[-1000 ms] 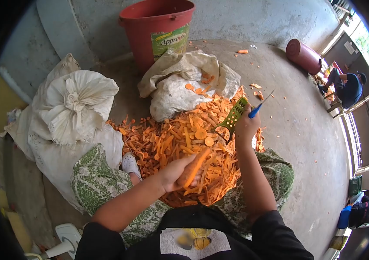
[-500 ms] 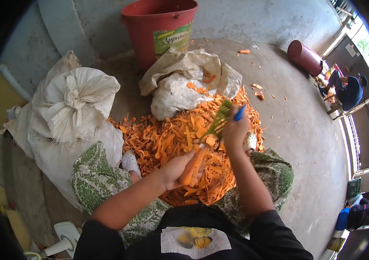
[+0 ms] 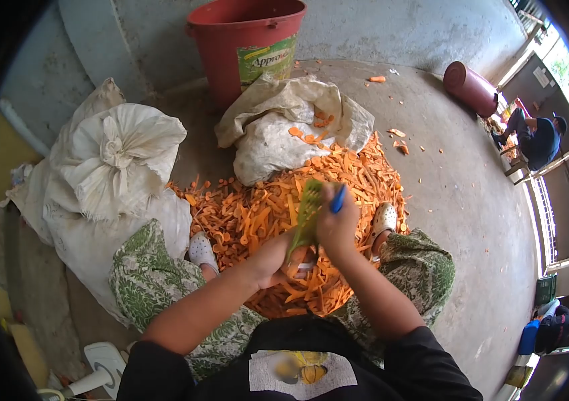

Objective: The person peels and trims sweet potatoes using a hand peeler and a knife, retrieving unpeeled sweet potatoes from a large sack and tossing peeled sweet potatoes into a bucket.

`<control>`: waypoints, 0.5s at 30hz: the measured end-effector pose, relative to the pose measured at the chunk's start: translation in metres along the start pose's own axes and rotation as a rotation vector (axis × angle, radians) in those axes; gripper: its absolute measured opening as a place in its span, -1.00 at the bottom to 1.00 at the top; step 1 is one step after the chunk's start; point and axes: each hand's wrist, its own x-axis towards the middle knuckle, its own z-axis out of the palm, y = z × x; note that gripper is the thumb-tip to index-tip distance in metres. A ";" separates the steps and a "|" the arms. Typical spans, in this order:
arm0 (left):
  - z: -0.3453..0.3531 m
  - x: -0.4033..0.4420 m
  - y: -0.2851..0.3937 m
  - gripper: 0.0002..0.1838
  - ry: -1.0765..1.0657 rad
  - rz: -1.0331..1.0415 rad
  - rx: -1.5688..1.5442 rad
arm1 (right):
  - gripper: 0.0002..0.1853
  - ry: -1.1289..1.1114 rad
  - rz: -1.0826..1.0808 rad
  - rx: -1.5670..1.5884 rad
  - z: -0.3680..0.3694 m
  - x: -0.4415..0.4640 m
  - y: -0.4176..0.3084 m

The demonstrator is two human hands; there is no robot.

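Looks out from head height, forward and steeply down, over the shirt at the bottom edge to the left hand and right hand, close by near mid-frame. Reaches the wall at the top and, far right, a distant person. Shows straight edges bowed, corners dark.

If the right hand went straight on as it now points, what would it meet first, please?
Probably the pile of carrot peelings ahead of the right hand; depth is unclear, so possibly the white sack beyond it.
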 end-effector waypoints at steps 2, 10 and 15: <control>0.007 -0.008 -0.005 -0.61 0.078 -0.072 0.032 | -0.79 0.125 0.096 0.005 -0.013 0.039 0.020; 0.006 -0.002 -0.002 -0.60 0.242 -0.061 -0.167 | -0.71 -0.061 0.152 0.242 -0.017 0.008 -0.009; 0.001 0.001 -0.015 -0.61 0.309 0.061 -0.177 | -0.76 -0.059 -0.032 0.057 0.006 -0.012 0.003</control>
